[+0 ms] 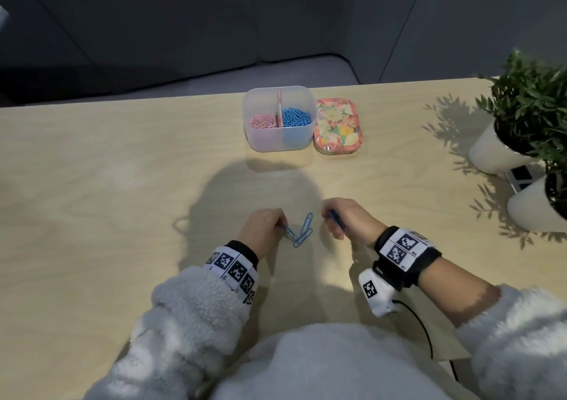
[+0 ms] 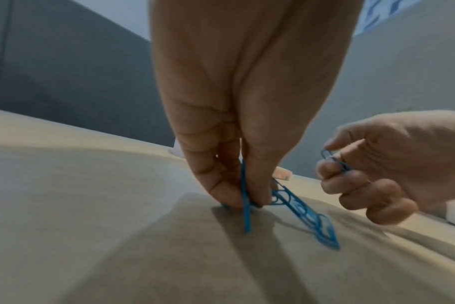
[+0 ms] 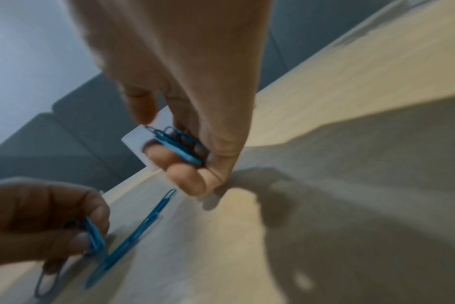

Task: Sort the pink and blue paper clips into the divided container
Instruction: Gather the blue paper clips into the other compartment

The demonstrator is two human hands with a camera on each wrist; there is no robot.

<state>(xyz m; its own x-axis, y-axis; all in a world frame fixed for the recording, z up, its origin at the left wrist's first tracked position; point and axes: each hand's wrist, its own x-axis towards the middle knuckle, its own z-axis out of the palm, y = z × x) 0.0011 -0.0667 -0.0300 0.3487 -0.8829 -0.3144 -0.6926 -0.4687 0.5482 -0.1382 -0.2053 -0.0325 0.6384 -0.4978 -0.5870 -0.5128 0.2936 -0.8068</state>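
Left hand (image 1: 260, 226) pinches a blue wire paper clip (image 2: 246, 207) down on the pale wooden table (image 1: 122, 184); right hand (image 1: 346, 218) curls round several more, lifted; loose blue clips (image 1: 305, 229) between; translucent divided plastic container (image 1: 277, 140) beyond

Pale matt wood-grain table (image 1: 122, 169); frosted translucent plastic box (image 1: 277, 141); beside the box, a glossy floral lid (image 1: 337, 129); smooth blue-coated paper clips (image 1: 302, 232); fluffy fleece sleeves (image 1: 190, 313); smooth white pots (image 1: 487, 154).
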